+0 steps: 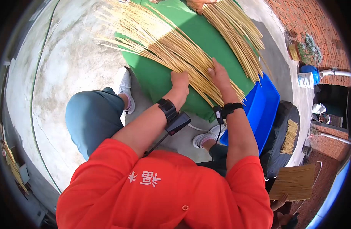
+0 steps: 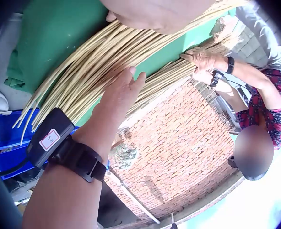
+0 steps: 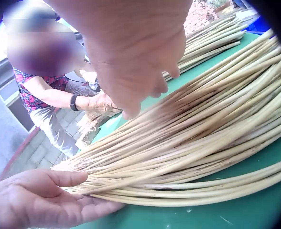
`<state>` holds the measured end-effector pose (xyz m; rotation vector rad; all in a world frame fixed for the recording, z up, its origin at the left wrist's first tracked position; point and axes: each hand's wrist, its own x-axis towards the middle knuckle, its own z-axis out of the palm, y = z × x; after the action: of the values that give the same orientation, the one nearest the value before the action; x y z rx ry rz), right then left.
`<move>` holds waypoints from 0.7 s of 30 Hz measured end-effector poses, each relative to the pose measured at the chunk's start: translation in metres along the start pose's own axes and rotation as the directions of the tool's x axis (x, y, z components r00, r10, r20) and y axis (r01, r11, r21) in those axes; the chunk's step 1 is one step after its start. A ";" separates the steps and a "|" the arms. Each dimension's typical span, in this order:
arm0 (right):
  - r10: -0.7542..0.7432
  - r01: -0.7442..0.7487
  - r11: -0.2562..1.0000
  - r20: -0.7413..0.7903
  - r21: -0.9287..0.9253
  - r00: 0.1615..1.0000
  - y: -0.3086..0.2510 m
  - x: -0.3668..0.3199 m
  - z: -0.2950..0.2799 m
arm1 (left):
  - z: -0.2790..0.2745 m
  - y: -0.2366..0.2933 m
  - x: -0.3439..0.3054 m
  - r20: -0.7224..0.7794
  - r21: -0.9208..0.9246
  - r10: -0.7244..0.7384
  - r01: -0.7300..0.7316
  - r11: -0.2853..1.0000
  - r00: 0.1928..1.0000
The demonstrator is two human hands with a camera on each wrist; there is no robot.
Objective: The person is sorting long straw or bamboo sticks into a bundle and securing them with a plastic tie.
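A long bundle of pale straw stalks (image 1: pixel 171 42) lies across a green cloth-covered surface (image 1: pixel 145 74), its feathery ends at the far left. My left hand (image 1: pixel 180 84) is at the near side of this bundle. In the right wrist view the left hand (image 3: pixel 45 198) holds edge stalks between thumb and fingers, palm upward. On the opposite side my right hand (image 1: pixel 221 78) rests on the stalks near their cut ends. Its fingers look extended with the thumb apart in the left wrist view, touching the bundle's edge.
Another person's hand (image 2: pixel 205 59) rests on a second stalk bundle (image 1: pixel 236 38) at the back. Beside the green surface stands a blue bin (image 1: pixel 265 103). Short stalks (image 1: pixel 290 136) lie on a black seat, and a hand holds a flat stalk panel (image 1: pixel 294 182).
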<state>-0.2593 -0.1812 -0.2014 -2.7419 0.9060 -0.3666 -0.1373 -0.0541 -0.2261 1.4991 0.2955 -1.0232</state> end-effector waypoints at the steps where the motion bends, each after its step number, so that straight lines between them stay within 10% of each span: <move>1: -0.046 0.046 0.999 -0.053 -0.007 0.998 0.000 -0.009 -0.005 | -0.010 0.025 -0.025 0.065 0.020 -0.087 0.085 0.996 0.994; 15: 0.004 -0.003 0.990 0.006 -0.142 1.000 -0.071 -0.117 -0.007 | -0.033 0.031 -0.039 0.093 0.294 0.073 -0.098 0.951 0.993; 21: 0.069 -0.050 0.977 0.085 -0.207 0.994 -0.064 -0.124 0.013 | -0.039 0.090 -0.079 0.360 0.231 0.074 -0.165 0.959 0.930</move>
<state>-0.3165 -0.0546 -0.2155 -2.8800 1.0526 -0.1409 -0.1030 -0.0104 -0.1126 1.5098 -0.1880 -1.2391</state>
